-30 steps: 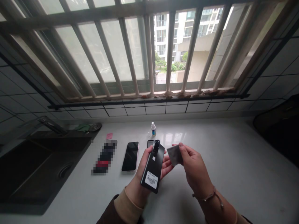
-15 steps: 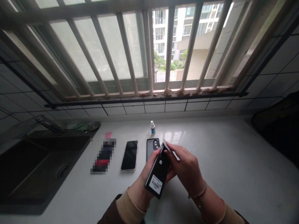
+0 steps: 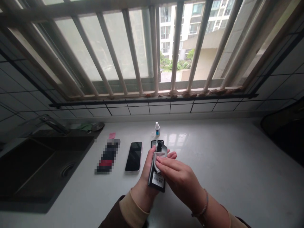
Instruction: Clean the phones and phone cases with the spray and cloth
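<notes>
A dark smartphone point(image 3: 152, 180) rests back side up in my left hand point(image 3: 144, 177), whose thumb lies along its left edge while fingertips show past its right edge. On the phone's back are a camera block at the top and a white barcode label near the bottom. My right hand point(image 3: 179, 175) presses a small pale cloth point(image 3: 158, 154) flat against the middle of the back, fingers together on top. Behind the phone, a dark phone case point(image 3: 154, 143) lies on the counter, mostly covered from view.
Left of my hands lies another smartphone point(image 3: 134, 156), screen up. A small white-capped bottle point(image 3: 157, 129) stands behind the case. A pink paper point(image 3: 112, 136) and a pixelated item point(image 3: 108, 156) lie further left, beside the sink point(image 3: 47, 177). A dark bag-like shape point(image 3: 285, 133) sits far right.
My right hand has moved the cloth from the phone's top edge down onto the middle of its back. The phone now lies flatter, with its camera block showing.
</notes>
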{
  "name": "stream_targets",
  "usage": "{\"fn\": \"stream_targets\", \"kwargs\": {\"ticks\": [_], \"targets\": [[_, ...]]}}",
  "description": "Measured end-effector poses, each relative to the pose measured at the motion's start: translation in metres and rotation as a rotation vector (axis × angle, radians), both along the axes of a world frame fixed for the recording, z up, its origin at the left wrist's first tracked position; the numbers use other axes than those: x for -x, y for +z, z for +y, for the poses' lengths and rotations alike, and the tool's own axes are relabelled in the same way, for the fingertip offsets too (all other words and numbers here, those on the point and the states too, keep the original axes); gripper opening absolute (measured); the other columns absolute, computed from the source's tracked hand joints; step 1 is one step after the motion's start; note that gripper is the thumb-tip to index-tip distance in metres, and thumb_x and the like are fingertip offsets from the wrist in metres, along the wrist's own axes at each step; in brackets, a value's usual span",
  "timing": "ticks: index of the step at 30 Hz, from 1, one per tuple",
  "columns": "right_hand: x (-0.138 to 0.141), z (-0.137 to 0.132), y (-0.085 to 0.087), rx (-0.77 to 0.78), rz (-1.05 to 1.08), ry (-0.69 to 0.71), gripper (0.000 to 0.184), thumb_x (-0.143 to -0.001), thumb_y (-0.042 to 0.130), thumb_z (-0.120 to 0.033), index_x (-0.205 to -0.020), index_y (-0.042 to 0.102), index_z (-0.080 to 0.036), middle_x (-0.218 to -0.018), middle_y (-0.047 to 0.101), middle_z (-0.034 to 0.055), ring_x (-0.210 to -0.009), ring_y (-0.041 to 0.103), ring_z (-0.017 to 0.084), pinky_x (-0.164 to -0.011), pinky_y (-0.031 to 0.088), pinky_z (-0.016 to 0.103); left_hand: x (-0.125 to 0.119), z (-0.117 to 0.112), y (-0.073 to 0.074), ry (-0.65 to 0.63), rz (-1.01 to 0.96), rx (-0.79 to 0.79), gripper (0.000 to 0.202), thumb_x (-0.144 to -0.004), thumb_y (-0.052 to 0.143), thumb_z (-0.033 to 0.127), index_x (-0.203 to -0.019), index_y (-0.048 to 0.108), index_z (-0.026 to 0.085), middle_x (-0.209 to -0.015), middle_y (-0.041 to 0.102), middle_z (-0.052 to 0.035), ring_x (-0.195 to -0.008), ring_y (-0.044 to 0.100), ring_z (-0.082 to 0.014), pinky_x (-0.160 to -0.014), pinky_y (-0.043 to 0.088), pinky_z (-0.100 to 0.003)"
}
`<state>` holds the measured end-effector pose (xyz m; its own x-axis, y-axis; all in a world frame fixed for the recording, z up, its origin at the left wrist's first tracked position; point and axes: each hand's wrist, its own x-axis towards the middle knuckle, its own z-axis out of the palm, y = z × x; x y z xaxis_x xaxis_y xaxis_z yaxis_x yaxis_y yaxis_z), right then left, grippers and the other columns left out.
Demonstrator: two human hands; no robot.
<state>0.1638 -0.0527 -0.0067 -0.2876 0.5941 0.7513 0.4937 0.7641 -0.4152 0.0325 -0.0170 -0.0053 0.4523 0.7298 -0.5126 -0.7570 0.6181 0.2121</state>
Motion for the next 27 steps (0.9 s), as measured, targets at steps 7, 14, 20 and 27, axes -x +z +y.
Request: {"fn": "stream_targets", "kwargs": {"ticks": [7, 14, 20, 27], "targets": [[0.008, -0.015, 0.017, -0.019, -0.046, 0.319, 0.04, -0.101, 0.065, -0.007, -0.139, 0.068, -0.018, -0.12, 0.082, 0.0097, -0.112, 0.079, 0.02, -0.111, 0.062, 0.034, 0.015, 0.002, 0.017, 0.058, -0.118, -0.007, 0.055, -0.104, 0.06, 0.048, -0.135, 0.063, 0.002, -0.114, 0.079, -0.0224, -0.108, 0.079, -0.0263, -0.099, 0.063, -0.034], [0.002, -0.021, 0.026, 0.412, 0.364, 0.362, 0.023, -0.105, 0.064, -0.022, -0.12, 0.081, -0.022, -0.106, 0.085, 0.0069, -0.095, 0.082, 0.02, -0.088, 0.068, 0.029, 0.011, 0.005, 0.012, 0.015, -0.086, -0.039, 0.056, -0.101, 0.065, 0.05, -0.132, 0.065, 0.003, -0.112, 0.079, -0.0225, -0.101, 0.08, -0.027, -0.093, 0.065, -0.035], [-0.014, -0.008, 0.011, 0.556, 0.692, -0.132, 0.027, -0.108, 0.061, -0.034, -0.118, 0.082, -0.02, -0.112, 0.084, 0.009, -0.101, 0.082, 0.028, -0.088, 0.071, 0.042, 0.007, 0.0, 0.015, 0.01, 0.07, -0.07, 0.044, -0.1, 0.066, 0.049, -0.119, 0.072, 0.009, -0.095, 0.08, -0.0146, -0.087, 0.081, -0.0274, -0.077, 0.068, -0.036], [0.001, -0.01, 0.004, 0.123, 0.145, -0.034, 0.042, -0.102, 0.061, -0.008, -0.141, 0.072, -0.02, -0.141, 0.074, 0.0124, -0.131, 0.071, 0.026, -0.115, 0.06, 0.044, 0.0, -0.003, 0.005, 0.006, 0.019, -0.066, 0.048, -0.1, 0.068, 0.047, -0.12, 0.07, 0.003, -0.11, 0.079, -0.0223, -0.099, 0.08, -0.0258, -0.096, 0.064, -0.034]]}}
